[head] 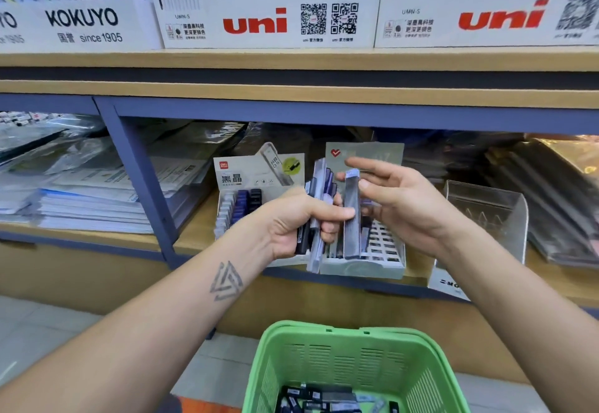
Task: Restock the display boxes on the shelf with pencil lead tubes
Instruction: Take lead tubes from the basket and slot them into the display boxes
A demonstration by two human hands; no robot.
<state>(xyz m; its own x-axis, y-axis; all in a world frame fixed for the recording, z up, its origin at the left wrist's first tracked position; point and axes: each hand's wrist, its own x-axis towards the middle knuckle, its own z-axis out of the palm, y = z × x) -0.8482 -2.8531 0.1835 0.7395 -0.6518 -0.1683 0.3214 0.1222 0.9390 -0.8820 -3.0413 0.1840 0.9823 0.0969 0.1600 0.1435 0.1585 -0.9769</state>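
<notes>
My left hand (296,221) grips a bunch of pencil lead tubes (316,218), dark and pale ones, held upright in front of the lower shelf. My right hand (393,195) pinches the top of one grey lead tube (352,218) between thumb and fingers, right beside the bunch. Behind the hands stand two display boxes: the left display box (227,192) holds rows of tubes, and the right display box (385,250) shows a white slotted grid with a few tubes. A green basket (327,347) below holds several more tubes.
A clear acrylic holder (492,211) stands right of the display boxes. Stacks of paper and plastic sleeves (81,195) fill the left compartment behind a blue divider post (142,182). Pen display cartons (269,20) line the upper shelf.
</notes>
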